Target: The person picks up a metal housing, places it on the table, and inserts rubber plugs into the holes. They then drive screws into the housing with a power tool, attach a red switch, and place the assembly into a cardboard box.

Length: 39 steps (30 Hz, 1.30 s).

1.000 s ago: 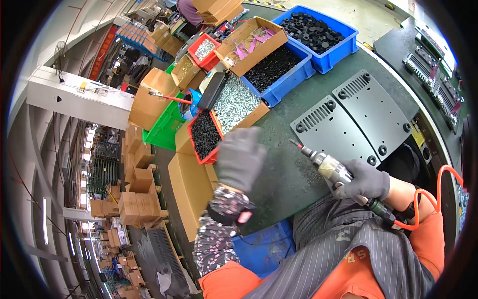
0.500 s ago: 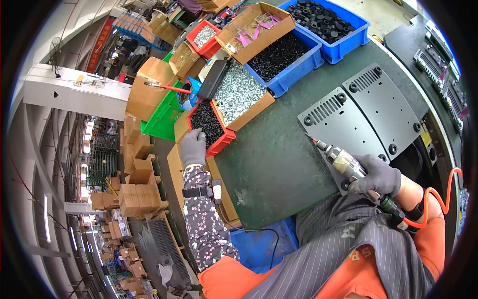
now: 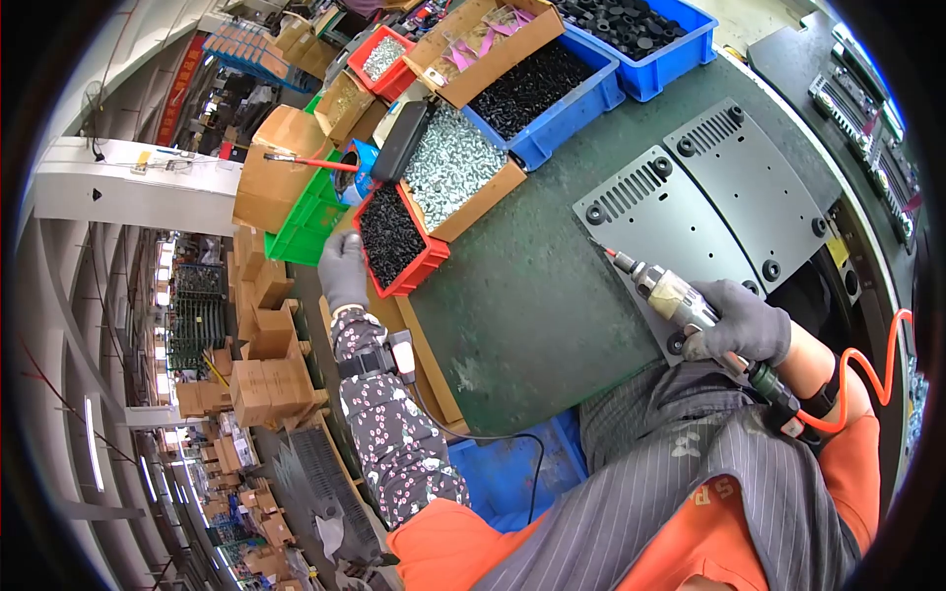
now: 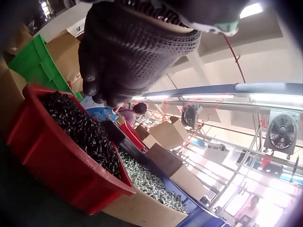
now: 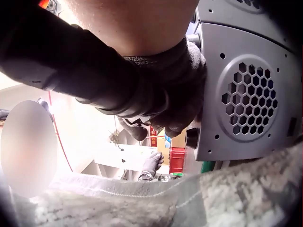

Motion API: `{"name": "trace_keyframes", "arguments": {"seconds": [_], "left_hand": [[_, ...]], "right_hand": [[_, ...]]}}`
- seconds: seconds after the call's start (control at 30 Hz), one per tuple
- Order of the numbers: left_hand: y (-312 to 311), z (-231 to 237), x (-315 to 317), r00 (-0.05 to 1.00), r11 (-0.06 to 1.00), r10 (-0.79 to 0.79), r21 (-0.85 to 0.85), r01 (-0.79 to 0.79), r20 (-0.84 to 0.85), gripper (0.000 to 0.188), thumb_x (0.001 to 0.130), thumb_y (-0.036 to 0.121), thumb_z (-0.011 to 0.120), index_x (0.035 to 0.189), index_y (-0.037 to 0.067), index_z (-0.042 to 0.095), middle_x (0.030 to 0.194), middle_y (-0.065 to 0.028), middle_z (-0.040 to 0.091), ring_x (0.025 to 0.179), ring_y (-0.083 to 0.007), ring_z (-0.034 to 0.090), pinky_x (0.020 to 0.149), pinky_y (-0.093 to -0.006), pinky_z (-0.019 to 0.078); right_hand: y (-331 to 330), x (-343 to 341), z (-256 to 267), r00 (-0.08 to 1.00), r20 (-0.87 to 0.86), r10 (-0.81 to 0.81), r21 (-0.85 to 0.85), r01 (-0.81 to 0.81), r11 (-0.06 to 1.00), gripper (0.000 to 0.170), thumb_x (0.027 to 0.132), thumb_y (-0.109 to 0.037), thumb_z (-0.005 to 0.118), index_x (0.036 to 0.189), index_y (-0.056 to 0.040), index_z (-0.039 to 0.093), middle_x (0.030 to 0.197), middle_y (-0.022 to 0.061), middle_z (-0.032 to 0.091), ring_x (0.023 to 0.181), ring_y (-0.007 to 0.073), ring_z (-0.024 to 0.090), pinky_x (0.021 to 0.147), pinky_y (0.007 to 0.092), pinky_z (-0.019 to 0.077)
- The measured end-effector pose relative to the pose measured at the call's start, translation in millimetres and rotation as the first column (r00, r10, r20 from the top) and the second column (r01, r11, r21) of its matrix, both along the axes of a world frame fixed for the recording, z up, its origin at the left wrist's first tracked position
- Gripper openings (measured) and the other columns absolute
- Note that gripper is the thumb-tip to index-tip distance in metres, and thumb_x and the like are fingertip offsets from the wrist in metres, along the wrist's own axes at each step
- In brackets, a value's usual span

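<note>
My gloved left hand is at the left edge of a red bin of small black screws. In the left wrist view the fingers are curled above and beside that bin; the palm is hidden, and I cannot tell whether screws are inside. My gloved right hand grips a power screwdriver with an orange coiled hose. Its bit points left, overlapping the near edge of two grey metal panels with black round feet. In the right wrist view, a panel shows a honeycomb vent.
Beside the red bin, a cardboard box holds silvery screws. Blue bins of black parts stand farther back. A red-handled screwdriver sticks out near a green crate. Below the green worktop is a blue crate.
My left hand has moved left from over the worktop to the red bin's edge, then slightly outside it. The right hand keeps its grip on the power screwdriver, nearly still.
</note>
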State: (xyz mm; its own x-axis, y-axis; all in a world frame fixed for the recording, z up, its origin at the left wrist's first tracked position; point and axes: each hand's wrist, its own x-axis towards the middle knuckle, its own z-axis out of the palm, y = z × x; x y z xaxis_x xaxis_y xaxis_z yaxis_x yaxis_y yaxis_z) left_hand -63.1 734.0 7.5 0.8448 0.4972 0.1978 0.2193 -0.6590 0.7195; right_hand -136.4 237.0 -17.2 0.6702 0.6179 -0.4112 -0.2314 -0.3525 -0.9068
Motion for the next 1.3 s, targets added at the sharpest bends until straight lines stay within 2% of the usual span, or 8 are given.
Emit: {"name": "trace_keyframes", "arguments": {"seconds": [0.07,0.2,0.27,0.43,0.53,0.87,1.23,1.3], "left_hand": [[-1.7,-1.7,-0.4,0.998,0.973,0.065,-0.223,-0.059,0.021,0.017,0.090,0.016,0.057,0.101,0.004,0.061,0.077,-0.0002,0.059,0.058,-0.0062,0.049,0.046,-0.0215,0.0407],[12.9,-4.0,2.2,0.981,0.687,0.192,-0.719,-0.107,0.038,0.013,0.093,0.020,0.052,0.097,0.009,0.057,0.078,-0.0003,0.058,0.058,-0.0074,0.050,0.042,-0.0192,0.0378],[16.1,-5.1,-0.8,0.982,0.304,0.155,-0.951,0.057,0.109,0.013,0.094,0.020,0.049,0.097,0.011,0.057,0.080,-0.0006,0.058,0.060,-0.0085,0.051,0.043,-0.0207,0.0388],[-68.2,-5.1,-18.5,0.961,-0.146,-0.095,-0.958,0.246,0.261,0.021,0.095,0.014,0.044,0.110,0.007,0.057,0.091,-0.0046,0.061,0.078,-0.0140,0.055,0.064,-0.0250,0.0474],[-152.0,-13.0,-45.7,0.929,-0.270,-0.258,-0.943,0.194,0.265,0.027,0.094,0.007,0.044,0.119,0.005,0.054,0.099,-0.0078,0.061,0.085,-0.0157,0.058,0.070,-0.0268,0.0505],[-299.0,-53.5,-90.0,0.783,-0.222,-0.565,-0.962,0.159,0.260,0.025,0.091,0.014,0.057,0.114,0.005,0.056,0.092,-0.0037,0.059,0.074,-0.0097,0.046,0.058,-0.0198,0.0400],[-360.0,-48.6,-90.8,0.693,-0.340,-0.663,-0.938,0.058,0.283,0.024,0.091,0.012,0.056,0.112,0.000,0.057,0.084,-0.0052,0.059,0.064,-0.0085,0.049,0.049,-0.0185,0.0382],[-370.9,-38.6,-97.3,0.729,0.053,-0.675,-0.977,0.204,0.116,0.030,0.093,0.022,0.055,0.108,-0.003,0.057,0.073,-0.0028,0.058,0.053,-0.0054,0.042,0.043,-0.0171,0.0317]], "right_hand": [[0.5,-2.3,-2.7,0.999,0.026,-0.037,0.024,0.036,0.999,0.044,0.065,-0.019,0.073,0.101,0.0024,0.058,0.080,0.0064,0.061,0.072,0.0131,0.057,0.069,0.0282,0.0471],[1.0,-5.3,-1.6,0.996,0.076,-0.036,0.006,0.036,0.999,0.043,0.065,-0.020,0.071,0.099,0.0026,0.058,0.076,0.0072,0.062,0.070,0.0138,0.057,0.067,0.0290,0.0471],[1.4,-5.9,-1.7,0.996,0.086,-0.036,0.004,0.036,0.999,0.042,0.065,-0.021,0.071,0.098,0.0023,0.058,0.074,0.0076,0.061,0.068,0.0140,0.057,0.066,0.0291,0.0469],[-6.3,-10.4,-5.0,0.995,0.086,-0.057,0.092,0.050,0.995,0.039,0.066,-0.020,0.072,0.096,0.0014,0.058,0.076,0.0046,0.061,0.068,0.0119,0.056,0.064,0.0282,0.0462],[-23.7,-22.3,14.5,0.996,-0.071,-0.057,0.175,0.069,0.982,0.043,0.067,-0.015,0.073,0.105,-0.0004,0.058,0.078,0.0004,0.060,0.070,0.0064,0.053,0.062,0.0247,0.0454],[-105.7,-74.1,20.7,0.995,0.079,-0.061,0.143,0.050,0.988,0.060,0.064,-0.017,0.071,0.117,0.0034,0.052,0.079,0.0043,0.059,0.073,0.0118,0.058,0.067,0.0271,0.0487],[-141.4,-114.8,23.5,0.984,-0.059,-0.168,0.157,0.176,0.972,0.056,0.064,-0.017,0.074,0.111,0.0023,0.052,0.082,0.0063,0.063,0.074,0.0133,0.062,0.069,0.0273,0.0514],[-145.6,-119.4,19.9,0.979,-0.091,-0.183,0.180,0.197,0.964,0.054,0.064,-0.017,0.074,0.109,0.0022,0.053,0.083,0.0065,0.064,0.074,0.0134,0.062,0.068,0.0273,0.0513]]}}
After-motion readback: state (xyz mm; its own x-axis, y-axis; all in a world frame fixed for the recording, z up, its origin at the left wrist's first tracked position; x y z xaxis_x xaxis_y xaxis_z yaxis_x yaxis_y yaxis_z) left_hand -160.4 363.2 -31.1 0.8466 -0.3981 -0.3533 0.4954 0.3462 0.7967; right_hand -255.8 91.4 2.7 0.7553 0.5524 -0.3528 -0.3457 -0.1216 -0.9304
